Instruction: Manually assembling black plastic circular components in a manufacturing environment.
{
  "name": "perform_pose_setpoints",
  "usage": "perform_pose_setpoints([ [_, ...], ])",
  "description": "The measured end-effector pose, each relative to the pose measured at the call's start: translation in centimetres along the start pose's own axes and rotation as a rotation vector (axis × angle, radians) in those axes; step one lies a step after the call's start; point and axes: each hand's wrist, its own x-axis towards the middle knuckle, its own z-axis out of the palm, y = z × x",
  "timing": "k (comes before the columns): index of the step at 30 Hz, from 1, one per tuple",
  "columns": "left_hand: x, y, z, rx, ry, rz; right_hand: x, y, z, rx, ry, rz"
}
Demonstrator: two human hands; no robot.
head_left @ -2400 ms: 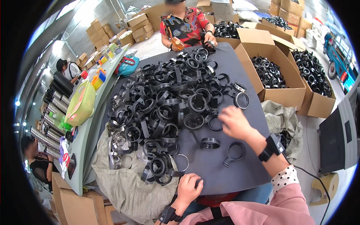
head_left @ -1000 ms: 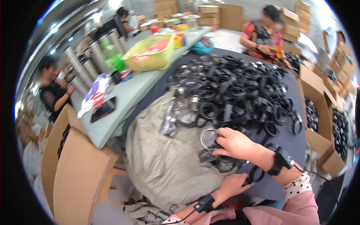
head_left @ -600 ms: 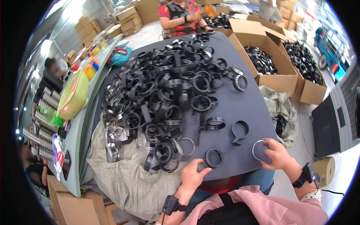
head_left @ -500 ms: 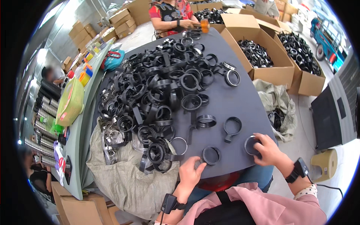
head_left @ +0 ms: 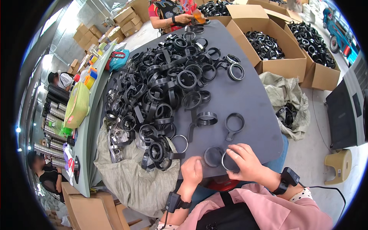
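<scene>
My right hand (head_left: 245, 163) grips a round black ring (head_left: 229, 164) with a silver rim, tilted on its edge at the table's near side. Just left of it a second black ring (head_left: 213, 157) lies on the dark table, close to or touching the held one. Beside that ring my left hand (head_left: 192, 171) has its fingers curled together, with nothing visible in them. Farther off lie a black ring with a short handle (head_left: 234, 123) and another handled ring (head_left: 207, 119). A large heap of black rings (head_left: 157, 82) covers the table's left and far part.
A grey-green woven sack (head_left: 134, 180) hangs over the table's near left edge. Cardboard boxes (head_left: 285, 69) full of black rings stand at the right, by another sack (head_left: 299, 111) and a yellow stool (head_left: 338, 166). Across the table a person (head_left: 172, 17) holds an orange tool.
My right hand has moved left with its ring, up to the ring lying on the table. My left hand's fingers have closed and drawn slightly away from that ring.
</scene>
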Motion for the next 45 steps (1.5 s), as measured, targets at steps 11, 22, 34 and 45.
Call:
perform_pose_setpoints([
  [11, 0.0, 0.7, -0.7, -0.085, -0.004, -0.087, 0.7, 2.7, -0.2, 0.263, -0.033, -0.015],
  [22, 3.3, 7.6, 1.8, -0.215, -0.271, -0.148, -1.9, -0.8, -8.2, 0.582, -0.701, 0.148],
  [34, 13.3, 2.8, 2.9, 0.483, 0.056, 0.114, -6.9, 12.9, -21.1, 0.015, -0.050, 0.687],
  [45, 13.2, -0.7, 3.0, 0.274, -0.017, -0.142, 3.0, 4.4, -12.3, 0.125, -0.103, 0.105],
])
